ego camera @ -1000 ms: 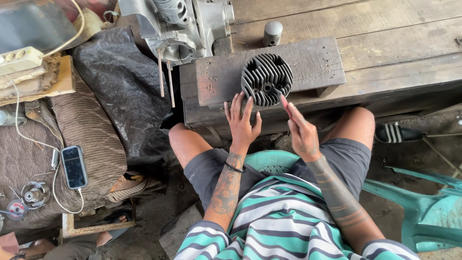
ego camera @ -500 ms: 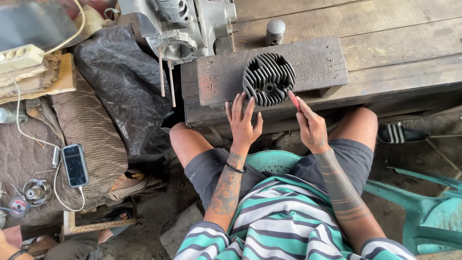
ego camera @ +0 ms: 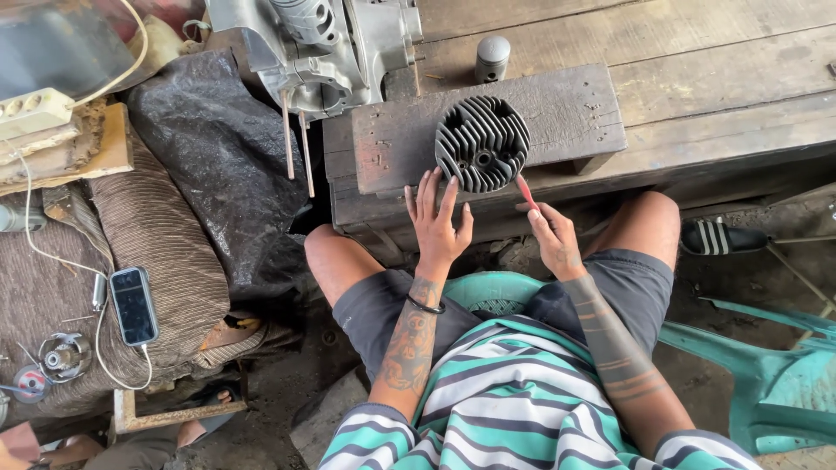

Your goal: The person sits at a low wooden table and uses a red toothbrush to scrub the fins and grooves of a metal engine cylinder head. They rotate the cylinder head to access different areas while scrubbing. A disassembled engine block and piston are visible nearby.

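Observation:
A round, finned grey metal cylinder head stands on a dark wooden block at the bench's front edge. My left hand has its fingers spread and its fingertips touch the head's lower left rim. My right hand pinches a thin tool with a red handle, whose tip points up at the head's lower right edge. I sit on a teal plastic chair with my knees against the bench.
A grey engine casing with two long studs lies at the bench's back left, a small piston behind the block. Left of me are black plastic sheeting, a phone on a cushion, and a power strip. A sandal is at right.
My right hand has drawn back and down from the head's right edge, with the red-handled tool still in it. My left hand has stayed at the rim.

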